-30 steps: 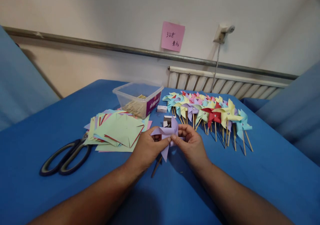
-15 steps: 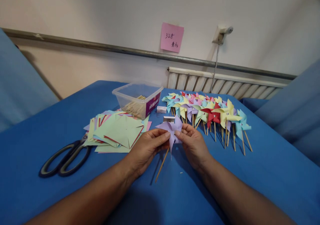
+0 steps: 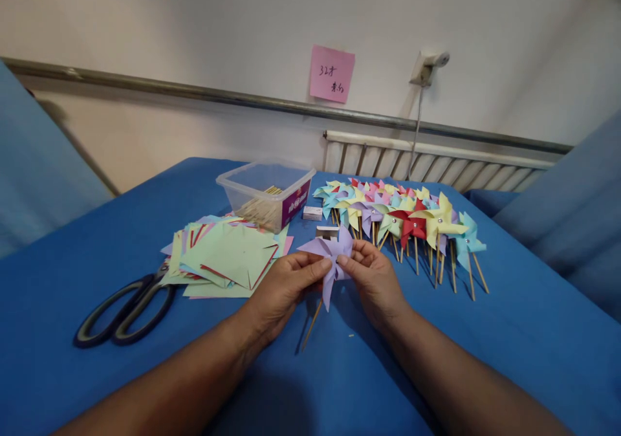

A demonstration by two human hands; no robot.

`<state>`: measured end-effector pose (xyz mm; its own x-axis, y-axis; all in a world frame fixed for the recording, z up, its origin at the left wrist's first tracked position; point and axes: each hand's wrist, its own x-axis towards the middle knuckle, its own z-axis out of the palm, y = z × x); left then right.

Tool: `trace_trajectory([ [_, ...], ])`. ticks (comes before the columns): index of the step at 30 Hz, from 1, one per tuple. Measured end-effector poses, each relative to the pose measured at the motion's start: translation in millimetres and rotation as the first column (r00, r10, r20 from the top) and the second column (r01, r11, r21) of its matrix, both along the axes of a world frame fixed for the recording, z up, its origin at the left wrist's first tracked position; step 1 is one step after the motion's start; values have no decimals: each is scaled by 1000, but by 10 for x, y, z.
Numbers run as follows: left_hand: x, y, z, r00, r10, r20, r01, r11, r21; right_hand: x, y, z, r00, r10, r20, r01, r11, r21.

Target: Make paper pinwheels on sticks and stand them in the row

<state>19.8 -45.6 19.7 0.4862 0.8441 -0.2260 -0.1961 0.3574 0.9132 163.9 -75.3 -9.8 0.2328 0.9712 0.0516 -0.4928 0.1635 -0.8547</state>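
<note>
A purple paper pinwheel (image 3: 330,255) on a thin wooden stick (image 3: 311,324) is held just above the blue table between both hands. My left hand (image 3: 284,290) pinches its left side with thumb and fingers. My right hand (image 3: 373,281) grips its right side, fingertips at the centre. The stick slants down and to the left below the paper, and its tip rests near the tabletop.
A row of finished coloured pinwheels (image 3: 412,219) lies at the right back. A pile of cut coloured paper (image 3: 228,255) and black scissors (image 3: 121,310) lie to the left. A clear plastic box of sticks (image 3: 266,193) and a small white box (image 3: 312,213) stand behind.
The pinwheel rose slightly and turned between the fingers. Its stick, partly hidden a second ago, now shows hanging down to the left. Both hands stayed in place.
</note>
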Motion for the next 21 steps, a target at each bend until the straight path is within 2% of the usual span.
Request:
trace_trajectory([
  [4, 13, 3, -18, 993, 62, -103, -61, 998, 14, -14, -3, 5, 1000, 0, 13, 0, 1000, -13],
  [8, 17, 4, -17, 991, 75, -114, -74, 997, 17, -19, -3, 13, 1000, 2, 16, -1, 1000, -13],
  [14, -6, 9, 13, 999, -8, -34, 8, 1000, -13, -11, 0, 15, 1000, 3, 27, -3, 1000, -19],
  [21, -23, 19, -17, 996, -73, -48, 72, 997, -22, 11, 22, 3, 995, -61, 74, 62, 998, -17],
])
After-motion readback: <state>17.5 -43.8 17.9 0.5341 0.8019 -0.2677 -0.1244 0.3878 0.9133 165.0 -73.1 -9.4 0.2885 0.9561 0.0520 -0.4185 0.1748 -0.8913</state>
